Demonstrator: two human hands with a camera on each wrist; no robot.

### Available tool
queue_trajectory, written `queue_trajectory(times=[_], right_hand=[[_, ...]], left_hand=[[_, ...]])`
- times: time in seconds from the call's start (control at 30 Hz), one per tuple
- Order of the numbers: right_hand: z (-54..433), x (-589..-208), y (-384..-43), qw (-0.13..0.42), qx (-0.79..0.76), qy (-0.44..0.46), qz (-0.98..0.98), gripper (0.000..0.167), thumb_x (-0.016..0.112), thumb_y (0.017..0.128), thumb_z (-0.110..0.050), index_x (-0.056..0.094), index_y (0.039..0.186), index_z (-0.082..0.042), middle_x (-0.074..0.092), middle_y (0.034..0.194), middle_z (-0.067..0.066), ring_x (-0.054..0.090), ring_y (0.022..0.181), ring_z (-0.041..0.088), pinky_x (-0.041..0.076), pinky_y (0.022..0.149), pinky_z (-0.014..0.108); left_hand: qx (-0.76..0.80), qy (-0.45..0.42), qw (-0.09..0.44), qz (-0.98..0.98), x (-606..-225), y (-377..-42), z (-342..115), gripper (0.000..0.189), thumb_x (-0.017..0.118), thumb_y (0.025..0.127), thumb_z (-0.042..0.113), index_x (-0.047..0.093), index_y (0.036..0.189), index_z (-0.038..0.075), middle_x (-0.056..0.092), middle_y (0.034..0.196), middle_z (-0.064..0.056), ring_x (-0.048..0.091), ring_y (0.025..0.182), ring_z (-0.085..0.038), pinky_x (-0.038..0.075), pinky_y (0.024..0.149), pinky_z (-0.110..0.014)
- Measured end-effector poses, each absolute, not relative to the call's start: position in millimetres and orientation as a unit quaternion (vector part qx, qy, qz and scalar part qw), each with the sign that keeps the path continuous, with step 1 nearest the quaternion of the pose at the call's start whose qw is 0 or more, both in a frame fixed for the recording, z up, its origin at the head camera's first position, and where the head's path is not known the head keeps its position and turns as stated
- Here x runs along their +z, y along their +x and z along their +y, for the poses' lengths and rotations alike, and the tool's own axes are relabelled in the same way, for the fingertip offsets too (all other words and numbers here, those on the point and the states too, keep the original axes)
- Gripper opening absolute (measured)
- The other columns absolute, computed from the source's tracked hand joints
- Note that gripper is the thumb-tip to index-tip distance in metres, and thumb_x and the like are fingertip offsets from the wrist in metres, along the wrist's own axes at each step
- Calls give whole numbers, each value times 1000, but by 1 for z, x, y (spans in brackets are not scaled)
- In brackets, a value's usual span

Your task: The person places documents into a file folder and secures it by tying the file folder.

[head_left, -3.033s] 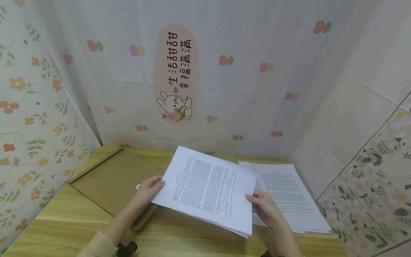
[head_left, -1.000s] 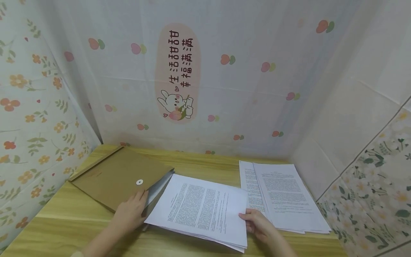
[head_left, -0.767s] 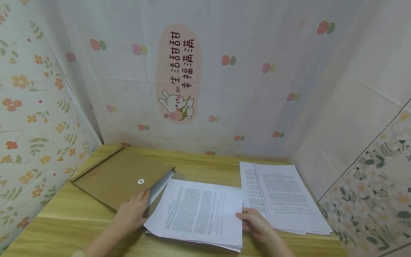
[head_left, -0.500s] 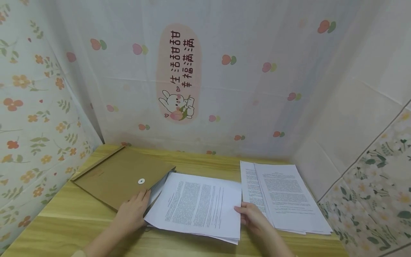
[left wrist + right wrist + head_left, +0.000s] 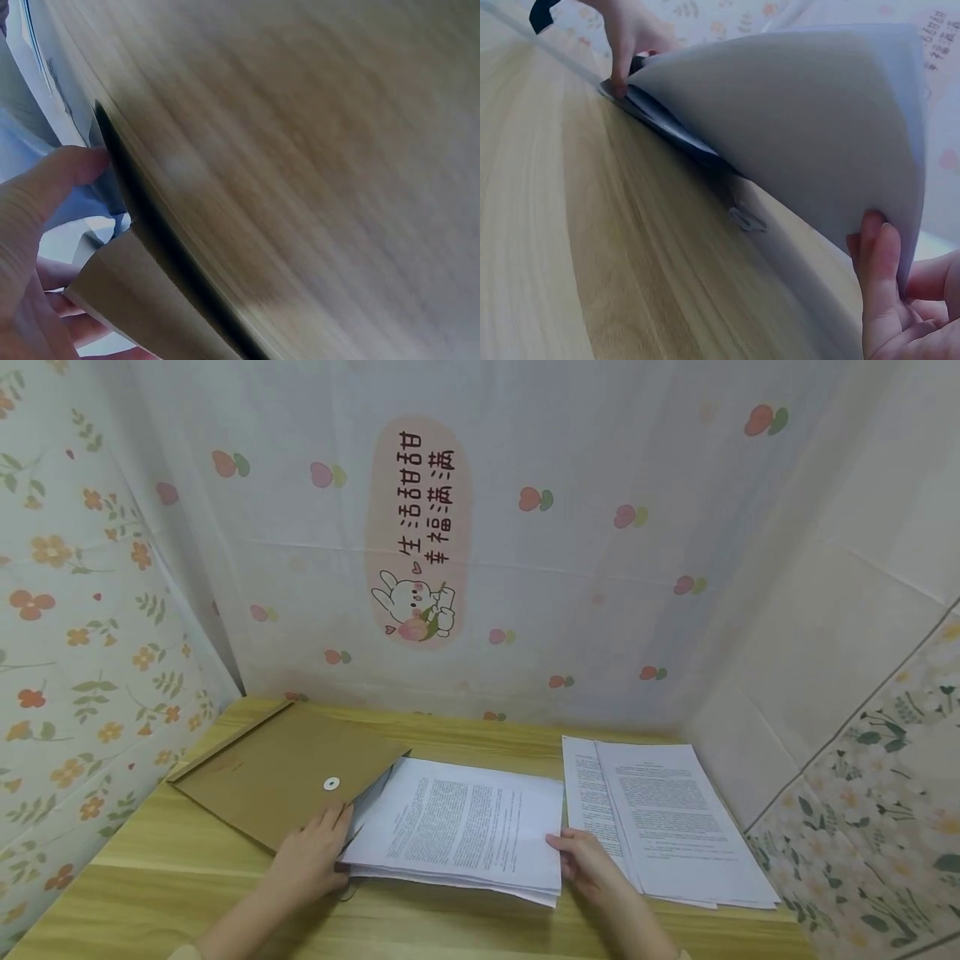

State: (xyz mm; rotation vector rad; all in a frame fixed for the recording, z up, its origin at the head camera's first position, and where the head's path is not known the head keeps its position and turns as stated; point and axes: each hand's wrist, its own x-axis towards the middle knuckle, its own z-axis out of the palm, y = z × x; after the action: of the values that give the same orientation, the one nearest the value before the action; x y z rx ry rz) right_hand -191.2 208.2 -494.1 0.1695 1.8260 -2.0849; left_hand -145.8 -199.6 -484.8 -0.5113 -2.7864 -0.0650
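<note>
A brown kraft paper document envelope [image 5: 270, 768] with a white round button lies at the left of the table, its mouth facing right. My left hand [image 5: 303, 860] grips the near corner of that mouth. In the left wrist view the thumb [image 5: 64, 172] presses at the opening's edge, and the other fingers are partly behind the flap of card. My right hand [image 5: 592, 868] pinches the right edge of a stack of printed sheets [image 5: 457, 818]. The stack's left end lies at the envelope's mouth; how far inside it reaches is hidden. From below, the sheets [image 5: 795, 112] slope up towards the right hand.
More printed papers [image 5: 667, 818] lie at the right of the wooden table [image 5: 420, 927], in two overlapping piles. A loop of string [image 5: 746, 219] hangs at the envelope's mouth. Patterned cloth [image 5: 570, 577] stands behind and at both sides of the table.
My left hand has gone from the stack to the envelope's mouth, which has opened. The right hand has lowered the stack and brought it leftward against the opening.
</note>
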Motion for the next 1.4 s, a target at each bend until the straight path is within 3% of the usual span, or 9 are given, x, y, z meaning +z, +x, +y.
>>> queue_trajectory(times=[0.5, 0.7, 0.9, 1.07, 1.4], right_hand=[[155, -503, -181, 197, -755, 20, 625, 45, 57, 95, -12, 43, 129, 15, 70, 97, 10, 69, 86, 21, 56, 76, 32], [136, -507, -180, 188, -739, -12, 647, 44, 49, 100, -16, 41, 131, 16, 68, 94, 10, 67, 81, 20, 56, 72, 32], [125, -505, -180, 180, -675, -51, 714, 32, 39, 101, -9, 53, 114, 17, 66, 77, 16, 66, 63, 22, 57, 59, 35], [124, -503, -182, 194, -604, -88, 768, 22, 46, 97, -3, 61, 95, 12, 63, 69, 12, 64, 56, 18, 56, 52, 31], [103, -501, -190, 205, -696, -26, 688, 12, 54, 90, 5, 55, 97, 14, 65, 71, 13, 67, 62, 18, 57, 62, 32]], left_hand=[[-18, -187, 157, -970, -485, -147, -199, 90, 88, 52, 27, 52, 126, -11, 54, 124, -24, 57, 105, -39, 54, 68, -49], [-26, -189, 156, -969, -485, -147, -199, 89, 86, 53, 24, 51, 127, -11, 53, 125, -25, 56, 108, -40, 54, 69, -51], [-34, -184, 153, -970, -486, -147, -200, 88, 84, 53, 22, 51, 127, -11, 53, 125, -24, 55, 109, -40, 54, 65, -50], [-37, -184, 156, -970, -486, -147, -200, 88, 84, 52, 21, 51, 127, -11, 53, 125, -24, 55, 109, -40, 54, 64, -50], [-27, -190, 163, -968, -485, -146, -199, 90, 85, 50, 23, 52, 126, -12, 54, 123, -26, 56, 107, -41, 54, 66, -49]])
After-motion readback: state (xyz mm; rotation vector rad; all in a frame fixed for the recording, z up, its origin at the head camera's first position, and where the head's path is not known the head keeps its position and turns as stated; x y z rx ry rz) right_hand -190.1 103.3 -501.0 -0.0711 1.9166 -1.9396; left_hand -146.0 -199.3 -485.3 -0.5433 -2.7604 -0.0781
